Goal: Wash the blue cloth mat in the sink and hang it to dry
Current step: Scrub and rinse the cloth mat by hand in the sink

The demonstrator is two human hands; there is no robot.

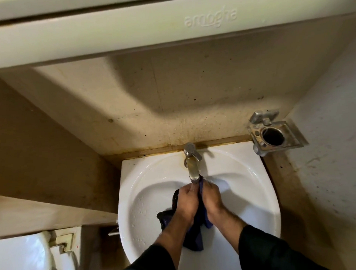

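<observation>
Over the white sink [245, 173], the left hand [187, 201] and right hand [212, 198] both grip the blue cloth mat [196, 235], bunched between them just under the tap [192, 164], its tail hanging below.

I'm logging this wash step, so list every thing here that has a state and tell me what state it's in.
Mat: bunched, wet-looking, held over the basin, top edge at the spout.
Left hand: fingers curled round the mat.
Right hand: fingers curled round the mat.
Tap: flow hard to tell; the mat's top edge hides the spout mouth.
Sink: wet, droplets on the left wall.
Wall holder: ring empty, grimy.
</observation>
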